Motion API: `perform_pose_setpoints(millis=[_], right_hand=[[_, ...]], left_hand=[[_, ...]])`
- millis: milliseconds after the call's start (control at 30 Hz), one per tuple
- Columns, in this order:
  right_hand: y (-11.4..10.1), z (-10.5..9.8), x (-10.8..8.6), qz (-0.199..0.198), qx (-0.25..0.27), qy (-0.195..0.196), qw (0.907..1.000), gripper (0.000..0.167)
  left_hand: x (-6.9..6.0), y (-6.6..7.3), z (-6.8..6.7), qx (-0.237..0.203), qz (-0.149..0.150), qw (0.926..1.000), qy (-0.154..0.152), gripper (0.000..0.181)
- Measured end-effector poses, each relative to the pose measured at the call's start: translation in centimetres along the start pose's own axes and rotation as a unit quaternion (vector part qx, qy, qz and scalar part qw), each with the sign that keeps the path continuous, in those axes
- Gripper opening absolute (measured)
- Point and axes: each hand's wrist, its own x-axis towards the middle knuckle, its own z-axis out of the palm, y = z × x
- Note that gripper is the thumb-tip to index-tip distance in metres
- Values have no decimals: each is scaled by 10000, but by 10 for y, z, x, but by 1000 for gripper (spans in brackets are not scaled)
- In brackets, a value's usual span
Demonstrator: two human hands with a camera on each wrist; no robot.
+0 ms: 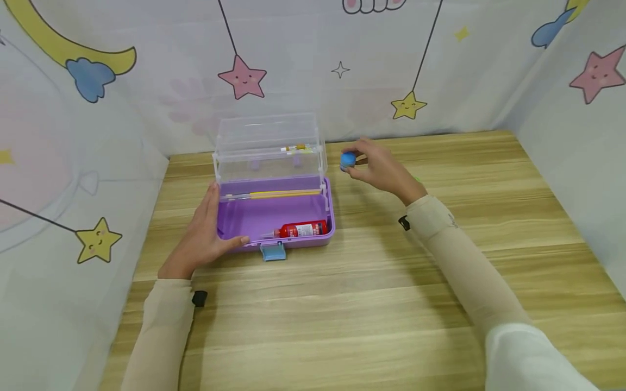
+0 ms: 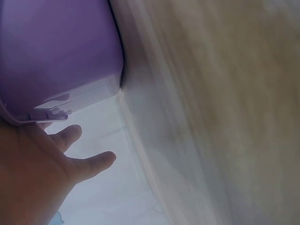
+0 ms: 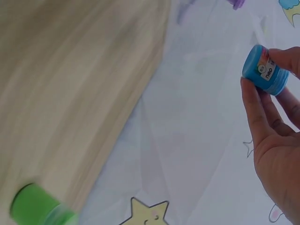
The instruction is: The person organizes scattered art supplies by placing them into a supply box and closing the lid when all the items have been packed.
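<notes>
My right hand pinches a small blue paint jar between thumb and fingers, above the table just right of the box. The right wrist view shows the label on this jar. My left hand rests against the left side of a purple box, its thumb on the front rim; two outstretched fingers show in the left wrist view. The box's clear lid stands raised. Inside lie a red bottle with a pointed nozzle and yellow-handled paintbrushes.
A green jar stands on the table; in the head view my right wrist mostly hides it. Small tubes lie in the clear upper tray. A light blue latch hangs at the box's front. Patterned cloth rises behind the wooden table.
</notes>
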Motion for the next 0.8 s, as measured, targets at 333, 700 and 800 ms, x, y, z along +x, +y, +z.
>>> perform_pose_setpoints(millis=[333, 700, 800], right_hand=[[-21, 0, 44, -186, -88, 446, 9988, 38], [-36, -6, 86, -3, -247, 429, 9988, 39], [-39, -6, 98, 79, -279, 350, 9990, 38]], left_hand=[[-2, -2, 2, 5, -83, 10000, 16, 135], [1, 0, 1, 23, -102, 9999, -3, 136], [1, 0, 1, 14, -119, 9999, -24, 135]])
